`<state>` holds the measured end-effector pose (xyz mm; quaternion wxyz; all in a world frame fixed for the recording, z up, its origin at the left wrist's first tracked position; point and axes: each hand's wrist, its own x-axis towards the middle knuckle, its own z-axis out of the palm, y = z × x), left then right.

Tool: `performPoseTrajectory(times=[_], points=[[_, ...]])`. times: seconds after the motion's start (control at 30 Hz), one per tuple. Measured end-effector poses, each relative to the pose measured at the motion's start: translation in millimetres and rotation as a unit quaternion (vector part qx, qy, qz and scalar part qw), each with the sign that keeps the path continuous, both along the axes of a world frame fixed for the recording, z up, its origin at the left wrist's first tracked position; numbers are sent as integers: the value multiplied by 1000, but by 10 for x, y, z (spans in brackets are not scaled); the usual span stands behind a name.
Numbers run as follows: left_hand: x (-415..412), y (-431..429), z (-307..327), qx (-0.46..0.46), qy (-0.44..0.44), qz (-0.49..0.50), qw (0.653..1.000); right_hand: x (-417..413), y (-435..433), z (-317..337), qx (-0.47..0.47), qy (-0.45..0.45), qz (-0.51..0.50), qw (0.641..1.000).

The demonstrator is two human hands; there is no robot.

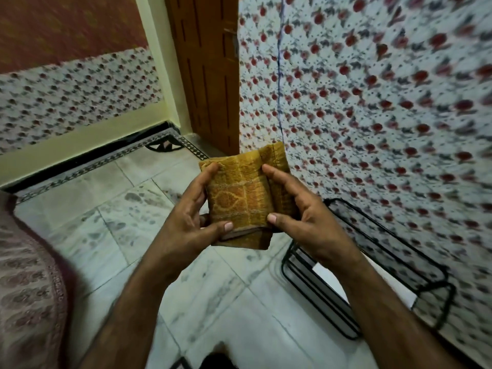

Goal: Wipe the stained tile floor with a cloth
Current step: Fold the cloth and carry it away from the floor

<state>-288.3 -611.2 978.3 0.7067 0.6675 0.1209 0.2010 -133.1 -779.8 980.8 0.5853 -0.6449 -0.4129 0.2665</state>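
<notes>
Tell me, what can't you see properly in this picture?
Head view:
- Back of the cloth: hidden by its front and the left hand and right hand.
- Tile floor beneath hands and arms: covered, stains unknown.
- Flowered fabric: blurred.
- Black wire rack: partly behind the right forearm.
- Dark thing at bottom edge: cut off.

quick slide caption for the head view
A folded cloth held between left hand and right hand above the stained tile floor, wiping not yet begun

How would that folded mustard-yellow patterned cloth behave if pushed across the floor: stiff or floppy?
Probably floppy: the folded mustard-yellow patterned cloth curves softly between left hand and right hand. Likely light: fingers and thumbs alone hold it. Its textured weave should resist slipping.
</notes>
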Motion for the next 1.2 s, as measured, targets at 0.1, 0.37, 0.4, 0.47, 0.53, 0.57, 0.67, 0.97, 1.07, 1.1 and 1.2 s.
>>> performPoseTrajectory(times=[0.1,0.37,0.4,0.47,0.53,0.57,0.67,0.97,1.07,1.1,1.2], points=[[83,-243,12,2,4,-27,1000,-32,-323,-26,9,15,-30,999],[568,-722,23,-13,2,-144,990,-9,-1067,-12,18,17,-144,989],[622,-787,17,-19,2,-155,988,-4,-1154,-19,17,20,-159,987],[747,-937,9,-33,-1,-189,981,-12,-1357,-41,19,25,-193,981],[884,-1092,-14,-33,5,-220,975,-31,-1568,-69,23,23,-221,975],[940,-1164,-21,-29,10,-230,973,-37,-1658,-83,23,23,-233,972],[1179,-1473,-43,-21,23,-280,959,4,-2016,-119,17,25,-285,958],[1962,-2322,-328,7,84,-352,932,412,-2886,-539,-17,46,-387,921],[2243,-2626,-464,4,104,-360,927,638,-3163,-745,-40,57,-411,909],[2366,-2735,-525,2,109,-362,926,741,-3267,-824,-43,63,-418,905],[2674,-2973,-753,3,132,-376,917,982,-3491,-1042,-47,80,-440,893]])
